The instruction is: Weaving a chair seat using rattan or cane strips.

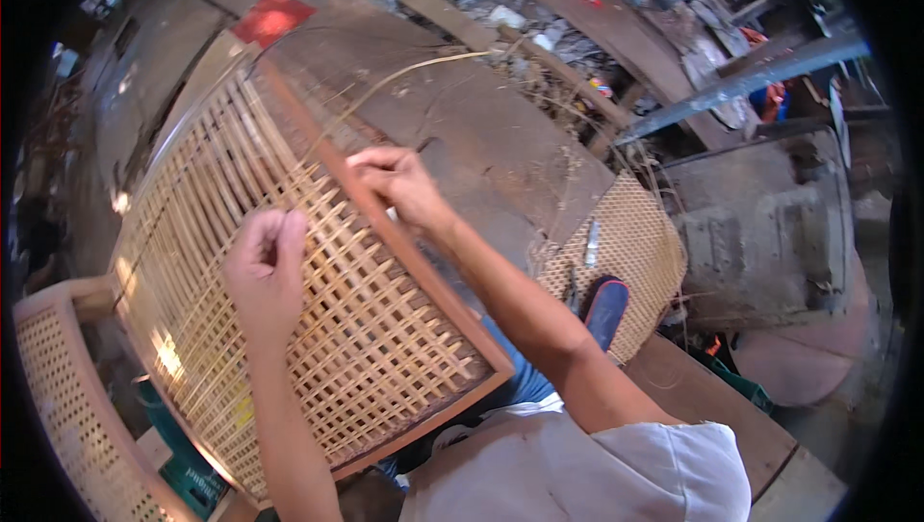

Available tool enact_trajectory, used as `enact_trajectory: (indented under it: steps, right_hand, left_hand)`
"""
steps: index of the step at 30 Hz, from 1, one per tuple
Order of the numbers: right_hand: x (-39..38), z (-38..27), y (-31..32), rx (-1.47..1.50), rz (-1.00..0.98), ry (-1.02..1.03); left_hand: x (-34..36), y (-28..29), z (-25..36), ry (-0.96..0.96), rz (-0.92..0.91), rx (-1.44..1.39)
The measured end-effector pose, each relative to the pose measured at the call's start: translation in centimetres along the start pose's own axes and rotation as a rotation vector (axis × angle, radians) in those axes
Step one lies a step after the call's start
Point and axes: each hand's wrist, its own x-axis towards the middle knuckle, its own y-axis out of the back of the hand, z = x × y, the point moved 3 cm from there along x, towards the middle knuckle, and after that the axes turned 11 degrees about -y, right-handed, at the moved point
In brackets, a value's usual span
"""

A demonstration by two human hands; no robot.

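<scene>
A wooden-framed panel (342,349) of pale cane fills the left and centre, woven into an open grid at the lower right, with mostly parallel strands at the upper left. My left hand (265,272) is over the weave, fingers curled and pinched, whatever they hold hidden. My right hand (404,190) is closed at the panel's right wooden edge; its fingertips are partly hidden and what they grip is unclear. A long loose cane strand (423,63) arches from beside that edge toward the back.
A woven mat (640,253) at right carries a slim tool (591,243) and a blue slipper (603,315). Beside it lies a weathered metal panel (760,224). A smaller cane frame (63,378) and green crate (188,474) are at lower left. Scrap boards (616,41) and a red square (271,17) lie behind.
</scene>
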Motion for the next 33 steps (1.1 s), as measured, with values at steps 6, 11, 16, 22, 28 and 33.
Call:
enact_trajectory:
  steps: [6,11,16,22,28,33]
  right_hand:
    - [1.3,0.3,1.4,-0.002,-0.047,0.04]
    - [2.4,-0.4,1.4,-0.094,-0.163,0.061]
    - [4.3,-0.5,1.2,-0.08,-0.231,0.039]
    - [3.3,-0.3,2.2,0.102,-0.306,-0.051]
    - [3.6,-1.0,0.9,0.175,-0.373,0.036]
    - [3.7,-0.3,1.5,0.118,-0.317,0.004]
  left_hand:
    - [0.3,-1.2,-0.3,-0.009,0.007,-0.087]
    - [0.1,-0.7,-0.5,-0.037,0.0,-0.087]
    - [0.2,-0.7,-0.5,-0.056,-0.02,-0.046]
    - [0.2,-0.8,-0.6,-0.025,-0.005,-0.037]
    - [1.1,-0.3,-0.3,0.087,0.056,-0.133]
    - [4.6,-1.3,1.2,-0.045,-0.126,0.194]
